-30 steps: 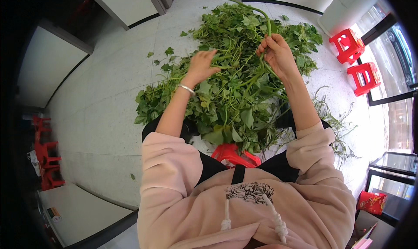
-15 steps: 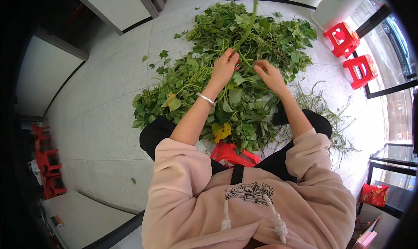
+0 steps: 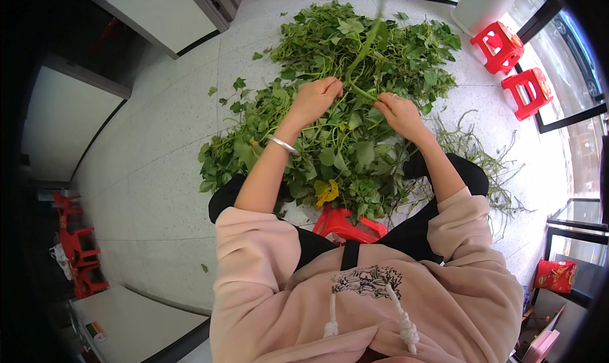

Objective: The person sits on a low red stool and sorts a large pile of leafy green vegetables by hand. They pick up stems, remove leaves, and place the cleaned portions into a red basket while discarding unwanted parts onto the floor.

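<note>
A big heap of green leafy vines (image 3: 330,128) covers the pale floor in front of me. My left hand (image 3: 315,98) and my right hand (image 3: 394,112) are close together over the heap, both pinching one long green stem (image 3: 363,53) that rises away from me. A silver bangle (image 3: 283,144) sits on my left wrist. A yellowed leaf (image 3: 328,191) lies near my knees.
I sit on a low red plastic stool (image 3: 346,224). Stripped bare stems (image 3: 482,157) lie in a loose pile to my right. Two red stools (image 3: 514,61) stand at the far right by a glass door. White cabinets (image 3: 158,11) line the left.
My hands came together from wide apart. The left hand moved right onto the stem that the right hand held, and the stem now stands up between them.
</note>
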Available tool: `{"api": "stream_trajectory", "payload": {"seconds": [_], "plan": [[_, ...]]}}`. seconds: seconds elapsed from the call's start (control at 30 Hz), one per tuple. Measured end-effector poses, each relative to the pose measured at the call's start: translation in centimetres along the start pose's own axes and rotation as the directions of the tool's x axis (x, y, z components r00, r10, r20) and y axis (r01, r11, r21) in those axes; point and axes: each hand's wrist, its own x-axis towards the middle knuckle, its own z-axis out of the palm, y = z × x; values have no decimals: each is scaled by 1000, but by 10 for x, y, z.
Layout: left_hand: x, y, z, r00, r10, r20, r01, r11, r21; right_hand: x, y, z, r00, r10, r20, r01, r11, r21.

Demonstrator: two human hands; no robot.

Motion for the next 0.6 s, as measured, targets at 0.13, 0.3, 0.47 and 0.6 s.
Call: {"api": "stream_trajectory", "payload": {"seconds": [0.13,0.3,0.47,0.6], "plan": [[-5,-16,-32,996,27,-90,-56,939,-340,1,12,-24,986,63,154,-68,997,30],[-13,7,-44,999,-31,-34,10,871,-492,2,0,-51,970,91,225,-120,986,118],[-1,24,22,984,177,35,-116,766,-632,16,-29,-41,984,-116,138,72,956,285],[6,20,27,936,207,286,-11,826,-563,9,-22,-40,960,-166,223,119,971,210]]}}
